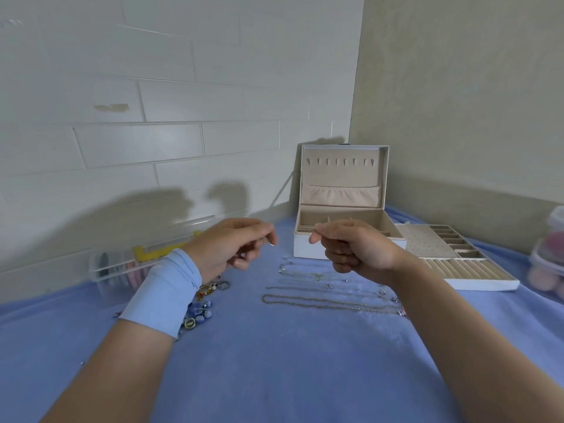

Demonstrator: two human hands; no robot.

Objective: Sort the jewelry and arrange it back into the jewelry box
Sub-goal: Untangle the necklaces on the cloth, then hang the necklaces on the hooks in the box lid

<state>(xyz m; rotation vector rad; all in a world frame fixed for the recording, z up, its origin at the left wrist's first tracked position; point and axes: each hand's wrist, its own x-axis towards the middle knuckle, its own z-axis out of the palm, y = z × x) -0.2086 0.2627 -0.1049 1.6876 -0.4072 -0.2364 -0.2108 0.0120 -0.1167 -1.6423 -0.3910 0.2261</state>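
Note:
A white jewelry box (341, 248) stands open at the back, its lid upright against the wall corner. Its removed insert tray (476, 277) lies to the right. Both hands hover above the blue cloth in front of the box. My left hand (232, 248) pinches a small silver clasp (271, 244) at its fingertips. My right hand (354, 248) is curled, thumb and forefinger pinched; a very thin chain between the hands is too fine to make out. Several silver necklaces (329, 302) lie stretched in rows below the hands. A heap of mixed jewelry (201, 300) sits under my left wrist.
A clear plastic organiser (122, 270) with coloured items stands at the left by the wall. A clear container with pink things (549, 264) sits at the far right. Blue cloth (274, 361) covers the table; walls close off the back and right.

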